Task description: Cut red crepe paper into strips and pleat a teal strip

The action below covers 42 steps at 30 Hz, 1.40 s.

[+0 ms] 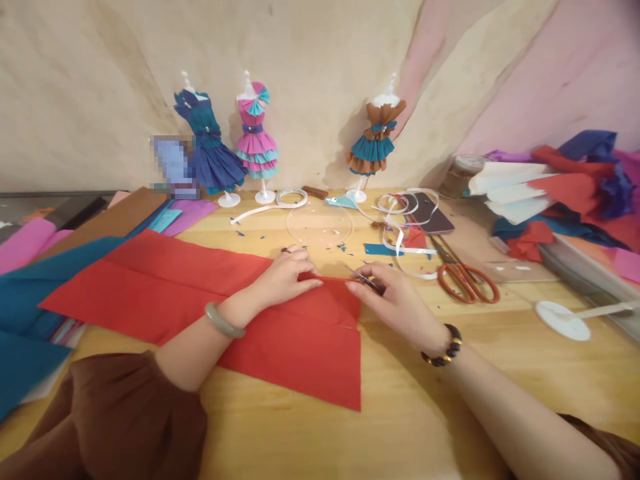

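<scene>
On the desk (400, 427), a sheet (195, 273) lay in front of three mannequins (257, 137). Scissors (461, 272) lay to its right.

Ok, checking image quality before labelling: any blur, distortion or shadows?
Head view: left hand, right hand and red fabric read fairly clearly; the right forearm looks stretched and shadows the table; soft shadow on the wall beside the brown-and-teal dress; a pixelated patch left of the blue dress.
</scene>
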Each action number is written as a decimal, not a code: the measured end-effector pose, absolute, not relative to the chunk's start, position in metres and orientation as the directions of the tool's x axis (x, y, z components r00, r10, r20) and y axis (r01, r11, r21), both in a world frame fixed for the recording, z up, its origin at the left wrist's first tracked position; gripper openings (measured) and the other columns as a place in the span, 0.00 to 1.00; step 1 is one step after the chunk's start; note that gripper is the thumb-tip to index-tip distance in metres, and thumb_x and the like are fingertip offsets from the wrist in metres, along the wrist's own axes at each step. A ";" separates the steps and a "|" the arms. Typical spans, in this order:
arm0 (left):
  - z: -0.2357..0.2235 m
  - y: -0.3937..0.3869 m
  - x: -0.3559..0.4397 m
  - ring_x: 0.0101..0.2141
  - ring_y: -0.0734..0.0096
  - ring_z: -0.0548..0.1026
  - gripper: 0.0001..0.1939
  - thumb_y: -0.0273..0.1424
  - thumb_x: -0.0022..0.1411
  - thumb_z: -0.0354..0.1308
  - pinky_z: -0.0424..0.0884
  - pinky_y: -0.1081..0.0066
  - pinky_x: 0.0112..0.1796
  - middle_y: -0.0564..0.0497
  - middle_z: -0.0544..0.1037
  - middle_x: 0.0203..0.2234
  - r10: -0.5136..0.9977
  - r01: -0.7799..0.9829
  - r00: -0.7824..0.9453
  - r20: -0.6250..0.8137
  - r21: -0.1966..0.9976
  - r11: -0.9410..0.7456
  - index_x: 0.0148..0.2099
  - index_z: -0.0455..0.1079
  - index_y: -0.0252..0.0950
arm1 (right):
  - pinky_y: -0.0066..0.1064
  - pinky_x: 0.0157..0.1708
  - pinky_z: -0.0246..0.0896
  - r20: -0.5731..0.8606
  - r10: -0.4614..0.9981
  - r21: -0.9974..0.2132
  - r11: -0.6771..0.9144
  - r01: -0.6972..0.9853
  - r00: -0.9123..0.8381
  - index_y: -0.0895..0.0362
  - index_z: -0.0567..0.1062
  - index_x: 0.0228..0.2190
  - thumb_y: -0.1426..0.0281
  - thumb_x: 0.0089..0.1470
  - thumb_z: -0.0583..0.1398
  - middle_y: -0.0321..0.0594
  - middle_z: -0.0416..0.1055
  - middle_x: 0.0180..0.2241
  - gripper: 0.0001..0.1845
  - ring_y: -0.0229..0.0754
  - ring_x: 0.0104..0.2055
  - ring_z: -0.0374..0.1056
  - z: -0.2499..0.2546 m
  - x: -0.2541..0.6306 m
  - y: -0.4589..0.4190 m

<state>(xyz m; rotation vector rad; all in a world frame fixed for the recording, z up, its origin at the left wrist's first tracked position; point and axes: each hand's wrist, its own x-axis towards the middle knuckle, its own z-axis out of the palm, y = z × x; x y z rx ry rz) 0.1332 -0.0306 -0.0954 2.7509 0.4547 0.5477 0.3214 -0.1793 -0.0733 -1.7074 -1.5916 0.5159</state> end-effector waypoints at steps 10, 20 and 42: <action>-0.084 -0.035 0.128 0.30 0.70 0.72 0.12 0.36 0.64 0.55 0.64 0.71 0.34 0.53 0.74 0.24 0.402 0.231 0.861 0.311 0.464 -0.855 0.31 0.70 0.36 | 0.30 0.34 0.59 -0.285 0.920 -0.745 -0.035 0.667 -0.271 0.54 0.74 0.33 0.56 0.62 0.50 0.37 0.74 0.32 0.19 0.40 0.32 0.67 -0.047 0.318 -0.196; -0.074 -0.039 0.127 0.31 0.70 0.73 0.11 0.35 0.64 0.57 0.63 0.71 0.35 0.52 0.77 0.26 0.362 0.235 0.864 0.349 0.356 -0.904 0.32 0.73 0.35 | 0.32 0.34 0.58 -0.326 0.930 -0.640 -0.083 0.763 -0.172 0.53 0.71 0.34 0.58 0.63 0.49 0.38 0.74 0.34 0.16 0.41 0.34 0.69 -0.056 0.317 -0.195; -0.089 -0.045 0.131 0.27 0.72 0.72 0.12 0.32 0.64 0.56 0.61 0.69 0.36 0.54 0.76 0.22 0.424 0.230 0.790 0.442 0.427 -0.875 0.28 0.71 0.35 | 0.30 0.32 0.55 -0.263 0.952 -0.562 -0.022 0.827 -0.153 0.53 0.68 0.33 0.64 0.63 0.48 0.37 0.72 0.30 0.12 0.40 0.32 0.67 -0.057 0.295 -0.191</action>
